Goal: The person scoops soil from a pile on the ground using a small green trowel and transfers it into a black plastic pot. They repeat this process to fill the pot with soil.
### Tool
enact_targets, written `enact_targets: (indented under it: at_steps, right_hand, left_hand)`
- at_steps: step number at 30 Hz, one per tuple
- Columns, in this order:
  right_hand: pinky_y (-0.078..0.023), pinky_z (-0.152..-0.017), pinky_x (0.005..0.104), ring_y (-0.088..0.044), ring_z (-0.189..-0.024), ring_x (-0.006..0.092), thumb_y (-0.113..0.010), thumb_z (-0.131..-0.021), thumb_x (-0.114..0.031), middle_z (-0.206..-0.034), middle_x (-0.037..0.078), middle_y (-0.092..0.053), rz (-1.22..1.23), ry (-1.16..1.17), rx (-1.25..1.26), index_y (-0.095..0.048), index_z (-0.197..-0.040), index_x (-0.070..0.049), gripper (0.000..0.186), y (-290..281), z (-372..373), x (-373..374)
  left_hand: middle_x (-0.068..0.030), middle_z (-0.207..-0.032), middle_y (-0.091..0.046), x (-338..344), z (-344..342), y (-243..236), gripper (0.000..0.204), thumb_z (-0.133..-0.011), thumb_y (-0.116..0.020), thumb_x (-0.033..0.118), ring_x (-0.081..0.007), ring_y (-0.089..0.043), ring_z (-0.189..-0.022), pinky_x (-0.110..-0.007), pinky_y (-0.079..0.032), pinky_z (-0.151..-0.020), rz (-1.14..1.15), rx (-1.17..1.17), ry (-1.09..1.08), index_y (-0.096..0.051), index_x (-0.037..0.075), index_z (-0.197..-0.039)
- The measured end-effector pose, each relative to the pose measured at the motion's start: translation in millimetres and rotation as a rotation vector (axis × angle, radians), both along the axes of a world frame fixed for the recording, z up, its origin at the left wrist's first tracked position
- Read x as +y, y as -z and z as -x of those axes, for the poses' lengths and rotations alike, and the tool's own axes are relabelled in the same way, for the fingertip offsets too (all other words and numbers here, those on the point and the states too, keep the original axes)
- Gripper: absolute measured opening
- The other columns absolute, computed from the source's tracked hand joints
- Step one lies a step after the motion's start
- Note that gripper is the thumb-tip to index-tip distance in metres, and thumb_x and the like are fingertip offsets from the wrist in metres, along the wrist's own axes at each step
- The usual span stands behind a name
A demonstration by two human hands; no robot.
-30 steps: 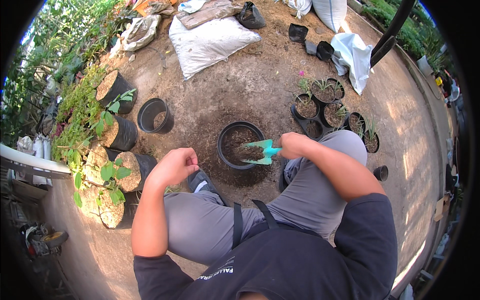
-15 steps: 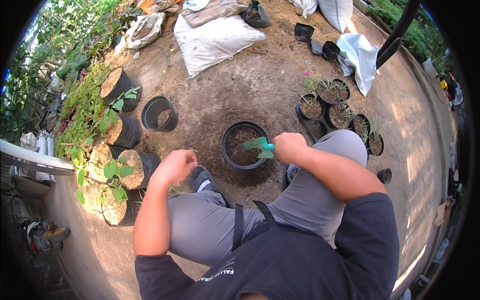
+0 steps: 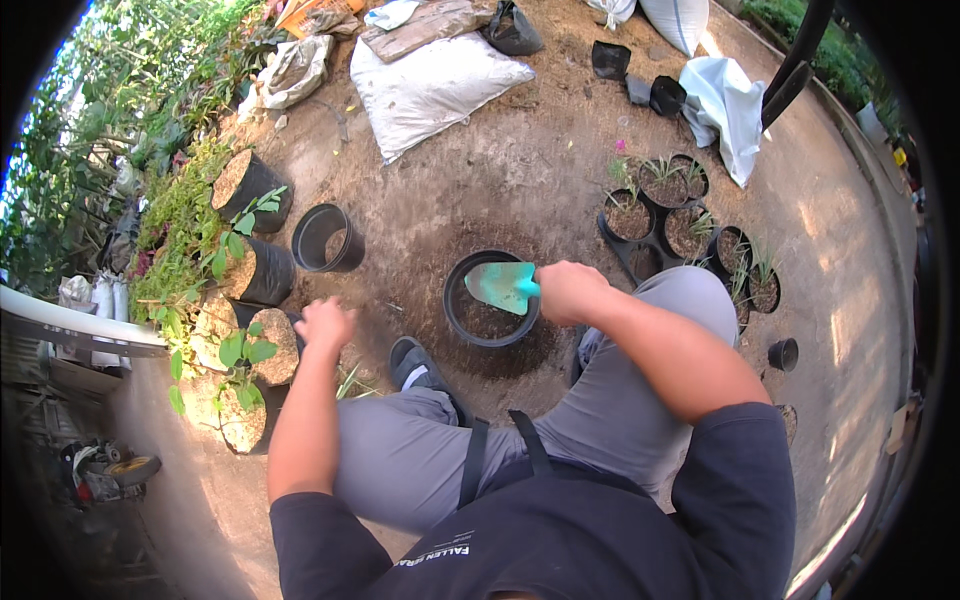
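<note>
Between my feet stands a round black pot (image 3: 457, 325) with dark soil in it. My right hand (image 3: 570, 292) is wrapped round the handle of a green hand trowel (image 3: 492, 286), whose blade lies over the pot's mouth with its broad face up. To the left, my left hand (image 3: 327, 323) is held out above the ground with its fingers apart, and nothing shows in it. It is nearest to a black grow bag (image 3: 276, 350) of light brown filling, beside a leafy seedling (image 3: 240, 348). Some blur surrounds this hand.
Another black pot (image 3: 345, 250) stands at left, near several filled grow bags (image 3: 268, 272). At right sit joined black pots with small plants (image 3: 688, 235) and a small black pot (image 3: 783, 354). A white sack (image 3: 430, 95) lies at the back, a white bag (image 3: 730, 115) farther right.
My left hand has moved left and its pinched fingers have spread. The trowel has turned in my right hand, from dipping into the pot to lying face up over it.
</note>
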State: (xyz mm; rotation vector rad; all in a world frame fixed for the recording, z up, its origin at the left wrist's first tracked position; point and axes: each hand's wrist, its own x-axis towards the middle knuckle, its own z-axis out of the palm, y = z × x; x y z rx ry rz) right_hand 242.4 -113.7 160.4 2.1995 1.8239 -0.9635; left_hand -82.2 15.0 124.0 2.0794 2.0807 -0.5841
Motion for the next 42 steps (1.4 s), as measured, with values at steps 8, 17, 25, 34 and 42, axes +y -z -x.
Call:
enact_targets:
  at_steps: [8, 17, 25, 34, 42]
  right_hand:
    - [-0.051, -0.076, 0.0357, -0.063, -0.093, 0.0277, -0.061, -0.067, -0.005, -0.098, 0.013, -0.065, 0.148, 0.013, 0.037, -0.067, -0.093, -0.004, 0.027, 17.2, 14.6, 24.6]
    - [-0.051, -0.077, 0.0339, -0.063, -0.094, 0.0252, -0.063, -0.067, -0.005, -0.101, 0.011, -0.065, 0.265, -0.037, -0.027, -0.068, -0.095, -0.007, 0.028, 18.5, 23.8, 44.9]
    - [-0.051, -0.077, 0.0351, -0.063, -0.095, 0.0259, -0.061, -0.067, -0.005, -0.102, 0.012, -0.065, 0.332, 0.01, -0.015, -0.067, -0.095, -0.006, 0.028, 24.2, 28.4, 56.0]
    - [-0.051, -0.078, 0.0369, -0.062, -0.096, 0.0282, -0.06, -0.069, -0.005, -0.103, 0.015, -0.064, 0.323, 0.056, 0.006, -0.066, -0.097, -0.002, 0.029, 26.0, 19.7, 53.0]
    - [-0.05, -0.079, 0.0406, -0.06, -0.096, 0.034, -0.054, -0.071, -0.006, -0.101, 0.02, -0.063, 0.2, 0.066, 0.098, -0.065, -0.097, 0.0, 0.029, 33.2, 4.7, 39.5]
  left_hand:
    - [-0.007, -0.116, -0.054, -10.5, -71.9, 22.4, 0.031, -0.079, -0.062, 0.031, -0.0248, -0.043, -0.116, -0.05, -0.031, -0.094, -0.027, -0.054, 0.293, -0.061, 0.022, -0.108]
    - [-0.008, -0.112, -0.055, -4.7, -87.8, 36.3, 0.029, -0.079, -0.063, 0.029, -0.0258, -0.044, -0.115, -0.053, -0.028, -0.097, 0.067, -0.08, 0.312, -0.062, 0.021, -0.107]
    - [-0.0086, -0.112, -0.055, 0.2, -83.2, 42.3, 0.028, -0.079, -0.062, 0.029, -0.0266, -0.045, -0.114, -0.054, -0.028, -0.096, 0.137, -0.104, 0.324, -0.062, 0.021, -0.106]
    - [-0.0089, -0.112, -0.056, 4.1, -89.7, 45.6, 0.025, -0.079, -0.063, 0.028, -0.0275, -0.046, -0.113, -0.054, -0.028, -0.095, 0.197, -0.167, 0.323, -0.064, 0.021, -0.103]
    - [-0.0089, -0.112, -0.056, 4.6, -97.4, 58.2, 0.024, -0.079, -0.064, 0.026, -0.0271, -0.048, -0.111, -0.054, -0.03, -0.094, 0.24, -0.219, 0.315, -0.064, 0.021, -0.102]
